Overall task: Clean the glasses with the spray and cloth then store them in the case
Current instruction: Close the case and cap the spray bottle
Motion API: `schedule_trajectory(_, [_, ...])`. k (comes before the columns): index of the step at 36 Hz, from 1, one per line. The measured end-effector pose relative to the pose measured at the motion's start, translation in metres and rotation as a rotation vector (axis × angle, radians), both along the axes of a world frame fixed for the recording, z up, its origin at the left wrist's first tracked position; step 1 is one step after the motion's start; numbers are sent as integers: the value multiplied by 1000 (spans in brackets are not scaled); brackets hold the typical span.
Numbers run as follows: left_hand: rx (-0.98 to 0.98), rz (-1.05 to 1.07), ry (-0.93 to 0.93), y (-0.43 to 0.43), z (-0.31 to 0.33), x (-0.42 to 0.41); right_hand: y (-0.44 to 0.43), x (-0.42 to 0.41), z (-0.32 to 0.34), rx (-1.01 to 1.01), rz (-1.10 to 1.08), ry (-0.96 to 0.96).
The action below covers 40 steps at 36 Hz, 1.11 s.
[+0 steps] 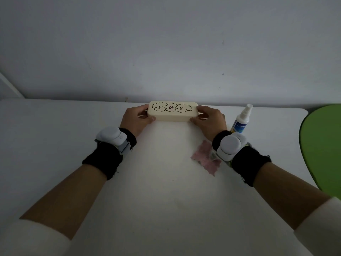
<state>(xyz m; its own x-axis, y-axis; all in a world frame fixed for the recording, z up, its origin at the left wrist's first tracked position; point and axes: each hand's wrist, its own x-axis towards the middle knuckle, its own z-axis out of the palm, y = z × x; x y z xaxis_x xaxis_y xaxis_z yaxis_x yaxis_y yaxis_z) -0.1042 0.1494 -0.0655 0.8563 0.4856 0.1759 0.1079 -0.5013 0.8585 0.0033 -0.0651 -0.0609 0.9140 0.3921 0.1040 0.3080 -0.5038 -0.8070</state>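
Note:
A cream glasses case [172,111] with three cartoon dogs drawn on its lid lies closed near the far edge of the white table [55,130]. My left hand [136,120] grips its left end and my right hand [208,120] grips its right end. A white spray bottle [241,120] with a blue label stands upright just right of my right hand. A pink cloth [205,159] lies crumpled on the table beside my right wrist, partly hidden by it. No glasses are visible.
A grey wall [166,52] rises directly behind the table's far edge. A green rounded object [323,145] sits off the table's right side. Both wrists carry black bands with white devices.

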Motion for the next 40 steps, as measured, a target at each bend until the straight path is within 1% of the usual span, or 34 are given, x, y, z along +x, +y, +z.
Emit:
schedule_trajectory(4, [-29, 48, 8, -3, 0, 1, -2, -7, 1, -24, 21, -22])
schedule_trajectory(7, [5, 62, 21, -8, 1, -2, -6, -15, 3, -9, 34, -3])
schedule_trajectory(14, [46, 54, -46, -27, 10, -13, -15, -33, 12, 19, 57, -16])
schedule_trajectory(28, [-17, -88, -66, -99, 22, -24, -75, -63, 25, 66, 21, -11])
schedule_trajectory(40, [-36, -178, -67, -152, 21, -13, -128, -61, 25, 12, -95, -43])
